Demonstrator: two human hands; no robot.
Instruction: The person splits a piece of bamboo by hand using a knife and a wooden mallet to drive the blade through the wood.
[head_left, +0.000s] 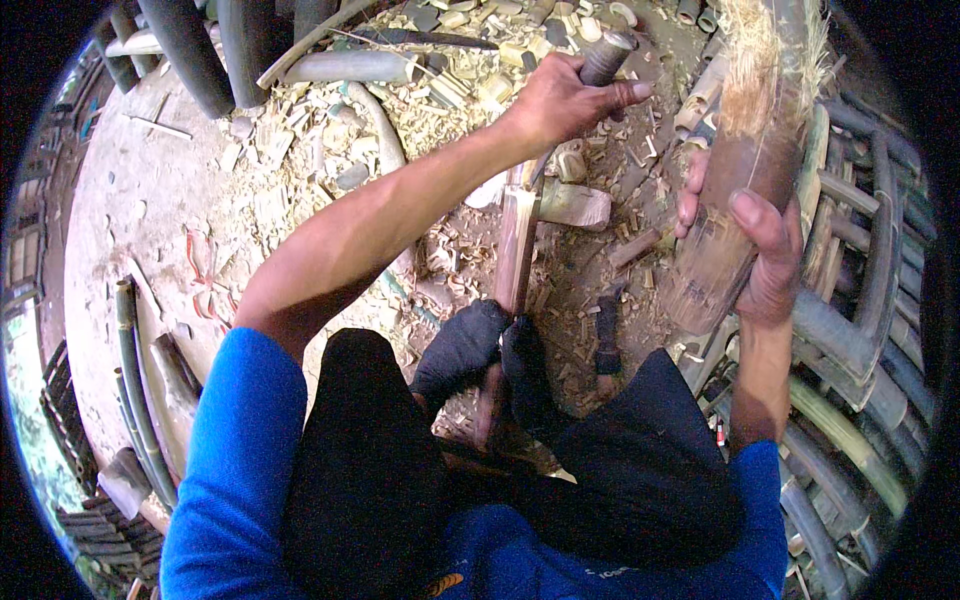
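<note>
My left hand [572, 98] is closed round a dark ribbed handle [607, 60], its thumb stretched out to the right. The handle seems to belong to a knife; a thin dark edge below my wrist meets the top of a brown split bamboo piece [517, 230]. That piece stands between my feet in dark socks [460, 345], its upper end pale and freshly cut. On the right, my right hand [768, 245] grips a thick brown mallet [718, 245], its far part frayed into pale fibres. The mallet is apart from the knife.
Pale bamboo chips [440, 230] cover the ground ahead. A short wooden block [577, 206] lies beside the split piece. Stacked bamboo poles [845, 340] fill the right side. Thick dark bamboo lengths [185, 50] stand at the far left. Orange-red strips [205, 275] lie on the pale floor.
</note>
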